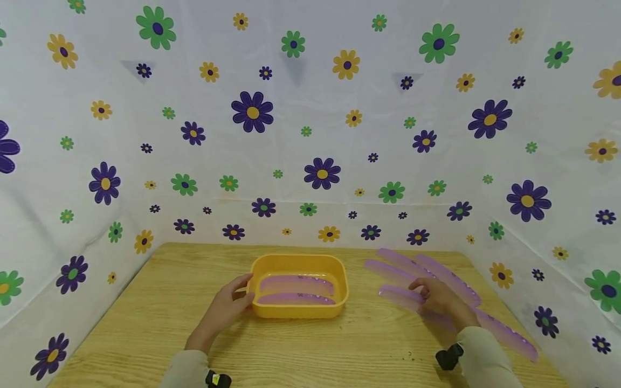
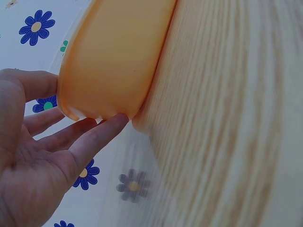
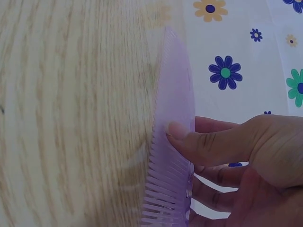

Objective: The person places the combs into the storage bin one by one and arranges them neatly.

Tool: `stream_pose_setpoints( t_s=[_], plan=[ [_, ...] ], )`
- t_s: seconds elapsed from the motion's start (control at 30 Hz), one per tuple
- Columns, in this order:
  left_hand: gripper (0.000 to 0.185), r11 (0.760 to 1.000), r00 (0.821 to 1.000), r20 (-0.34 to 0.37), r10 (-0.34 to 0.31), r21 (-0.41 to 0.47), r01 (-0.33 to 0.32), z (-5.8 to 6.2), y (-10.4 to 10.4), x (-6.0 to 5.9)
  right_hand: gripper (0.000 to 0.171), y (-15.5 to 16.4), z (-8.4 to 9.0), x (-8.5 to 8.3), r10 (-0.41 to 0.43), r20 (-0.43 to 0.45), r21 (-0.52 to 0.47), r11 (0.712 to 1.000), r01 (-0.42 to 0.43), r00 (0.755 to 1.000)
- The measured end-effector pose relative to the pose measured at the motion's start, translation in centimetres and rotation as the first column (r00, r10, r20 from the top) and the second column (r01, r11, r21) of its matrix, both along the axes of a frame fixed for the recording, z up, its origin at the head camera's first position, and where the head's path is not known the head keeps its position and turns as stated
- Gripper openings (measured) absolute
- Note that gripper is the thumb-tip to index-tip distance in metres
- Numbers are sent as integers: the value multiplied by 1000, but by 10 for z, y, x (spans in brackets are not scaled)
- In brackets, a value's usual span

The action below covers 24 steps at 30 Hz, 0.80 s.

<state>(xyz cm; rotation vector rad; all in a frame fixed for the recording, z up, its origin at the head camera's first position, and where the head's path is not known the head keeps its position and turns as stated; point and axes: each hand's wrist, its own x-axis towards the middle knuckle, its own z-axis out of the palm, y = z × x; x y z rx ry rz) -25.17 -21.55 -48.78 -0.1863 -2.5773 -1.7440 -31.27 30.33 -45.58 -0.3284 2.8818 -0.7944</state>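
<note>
My left hand holds the left end of a yellow plastic tub, thumb and fingers around its outer wall. In the left wrist view the fingertips lie against the rim and side. Two purple combs lie lengthwise inside the tub. At the right, my right hand pinches a translucent purple comb between thumb and fingers; its teeth face the table in the right wrist view. Around that hand several more combs lie on the table, partly overlapping, some partly hidden by the hand.
The wood-grain table carries everything. A flower-printed white cloth stands as a wall behind it and on both sides. One purple comb lies near the table's right edge, beside the right forearm.
</note>
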Motion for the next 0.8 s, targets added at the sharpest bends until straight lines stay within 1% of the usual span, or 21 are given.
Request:
stream_pose_setpoints(
  t_s=[0.2,0.27,0.43,0.5,0.67,0.8],
  plan=[
    [55,1000,1000,-8,-6,0,6,0,0,0,49,4,1,0,0,27,-13,1000,0,1000],
    [54,1000,1000,-12,-6,5,6,0,1,0,47,4,2,-1,-18,41,-24,1000,19,999],
    [54,1000,1000,-8,-4,13,4,0,1,0,41,4,5,-1,-25,10,-24,999,25,1000],
    [54,1000,1000,-1,-3,12,3,0,1,0,40,3,7,-1,-10,-14,-21,1000,9,1000],
    [54,1000,1000,7,3,11,-3,0,1,-1,40,4,9,0,-2,-15,-32,999,2,1000],
    [54,1000,1000,4,2,13,-2,0,1,0,35,5,11,-1,34,-32,-45,998,-36,999]
  ],
)
